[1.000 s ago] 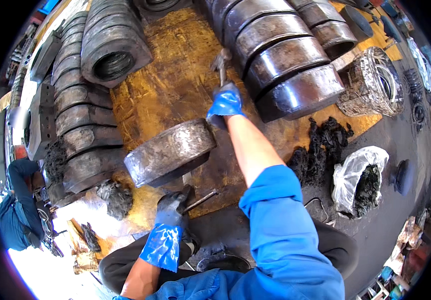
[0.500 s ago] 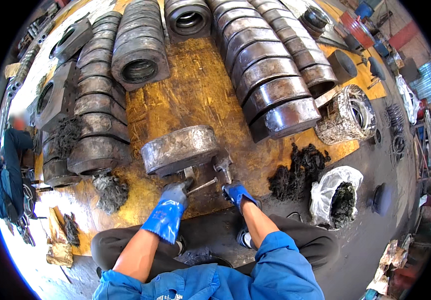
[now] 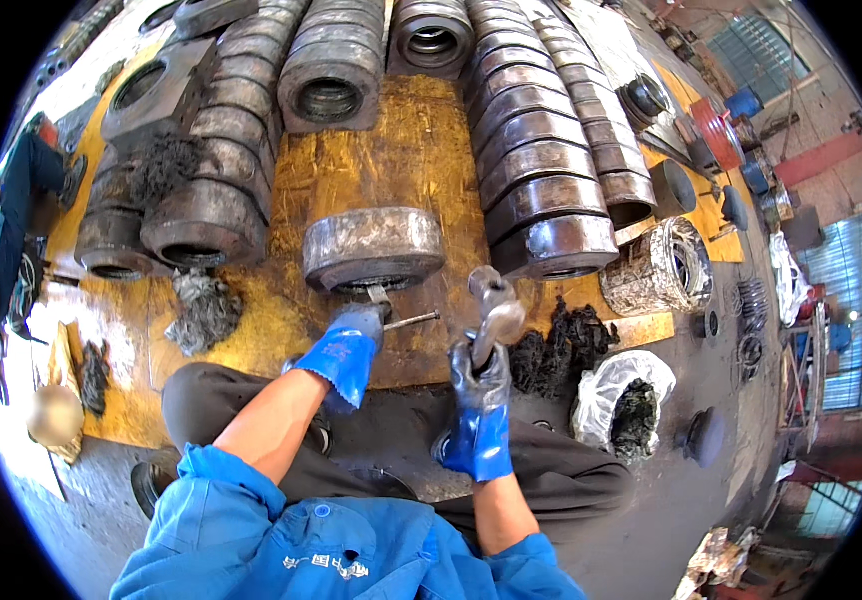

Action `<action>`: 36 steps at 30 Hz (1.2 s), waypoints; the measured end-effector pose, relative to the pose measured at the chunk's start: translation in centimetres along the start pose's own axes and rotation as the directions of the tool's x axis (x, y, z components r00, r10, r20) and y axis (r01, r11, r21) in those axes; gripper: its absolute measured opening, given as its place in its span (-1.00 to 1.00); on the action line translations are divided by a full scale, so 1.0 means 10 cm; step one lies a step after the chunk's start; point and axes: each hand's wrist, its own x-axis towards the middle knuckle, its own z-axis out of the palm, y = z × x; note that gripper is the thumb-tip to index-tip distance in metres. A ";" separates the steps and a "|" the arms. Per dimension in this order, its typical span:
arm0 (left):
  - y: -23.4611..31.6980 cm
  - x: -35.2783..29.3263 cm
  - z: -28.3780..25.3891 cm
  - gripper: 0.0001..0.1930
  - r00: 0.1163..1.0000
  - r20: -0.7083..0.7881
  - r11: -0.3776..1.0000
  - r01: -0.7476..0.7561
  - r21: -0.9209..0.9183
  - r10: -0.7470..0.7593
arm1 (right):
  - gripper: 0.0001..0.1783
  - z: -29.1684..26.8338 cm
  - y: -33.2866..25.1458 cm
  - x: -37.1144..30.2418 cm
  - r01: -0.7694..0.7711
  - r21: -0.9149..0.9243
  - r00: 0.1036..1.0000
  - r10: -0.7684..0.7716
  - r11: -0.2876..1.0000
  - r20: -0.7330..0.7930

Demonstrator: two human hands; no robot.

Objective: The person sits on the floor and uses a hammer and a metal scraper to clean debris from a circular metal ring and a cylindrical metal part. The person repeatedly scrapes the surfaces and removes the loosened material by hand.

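Now we grip a hammer (image 3: 492,305) in our right hand (image 3: 479,385) and a chisel (image 3: 403,320) in our left hand (image 3: 349,345) against the ring (image 3: 374,247); a glancing blow could hit fingers.

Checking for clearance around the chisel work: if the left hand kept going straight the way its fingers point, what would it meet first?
The left hand holds a chisel and points up and away from the body. Going straight on, it would likely first meet the lower edge of the metal ring lying on the wooden board, though depth is unclear.
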 end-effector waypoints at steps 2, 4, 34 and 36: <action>-0.01 0.01 0.08 -0.70 0.999 -0.041 1.000 -0.026 0.002 0.026 | -0.72 -0.01 0.00 -0.17 -0.242 0.175 0.951 0.197 0.954 0.236; 0.03 -0.02 0.06 -0.70 0.999 -0.028 0.999 -0.028 0.034 0.029 | -0.81 0.03 0.01 -0.34 -0.346 -0.278 0.856 0.423 0.896 0.297; 0.01 -0.05 -0.02 -0.72 0.997 0.027 0.983 -0.070 0.170 0.067 | -0.86 0.43 0.66 -0.37 -0.381 -0.327 0.815 0.481 0.865 0.323; 0.01 -0.08 0.04 -0.72 0.999 -0.019 0.989 -0.035 0.146 0.038 | -0.87 0.32 0.49 -0.36 -0.400 -0.217 0.816 0.453 0.891 0.358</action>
